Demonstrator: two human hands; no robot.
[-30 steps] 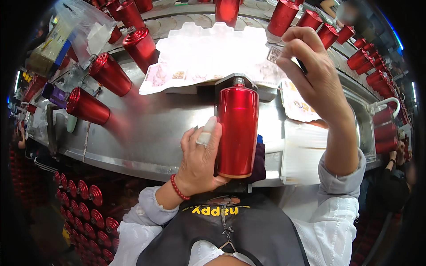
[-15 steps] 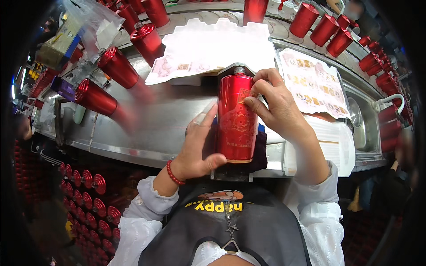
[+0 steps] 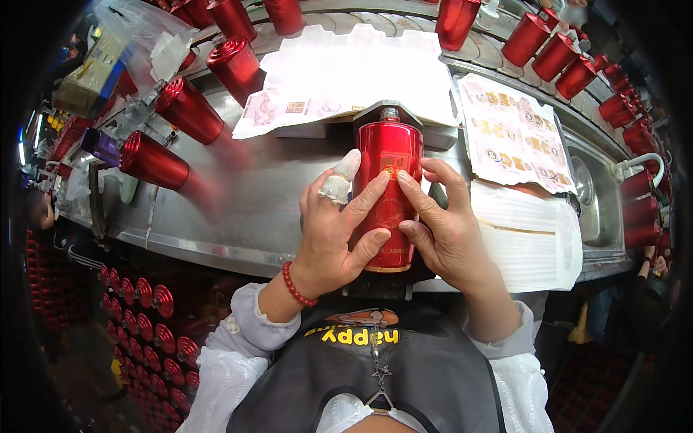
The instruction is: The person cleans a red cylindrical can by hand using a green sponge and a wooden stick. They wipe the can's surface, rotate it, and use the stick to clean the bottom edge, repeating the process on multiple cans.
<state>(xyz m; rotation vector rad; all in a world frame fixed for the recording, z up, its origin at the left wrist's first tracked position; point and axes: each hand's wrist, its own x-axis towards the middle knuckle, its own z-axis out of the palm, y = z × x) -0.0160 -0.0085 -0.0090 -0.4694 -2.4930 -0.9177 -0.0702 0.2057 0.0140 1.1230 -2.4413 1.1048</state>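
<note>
A shiny red bottle lies in front of me in a dark cradle, its clear neck pointing away. A small red-and-gold label sits on its upper front. My left hand is open at the bottle's left side, index fingertip on the label's lower edge and thumb on the bottle lower down. A white wrap covers one of its fingers. From the right, my right hand rests its index fingertip beside the left one, with its thumb on the bottle and its fingers apart.
Label sheets lie beyond the bottle, and printed sheets are at the right above a white paper stack. Red bottles stand at the left and along a curved conveyor. A sink is far right.
My right hand has let go of the label's edge and moved down onto the bottle's front. My left hand has come from the side onto the front, its index finger touching the label.
</note>
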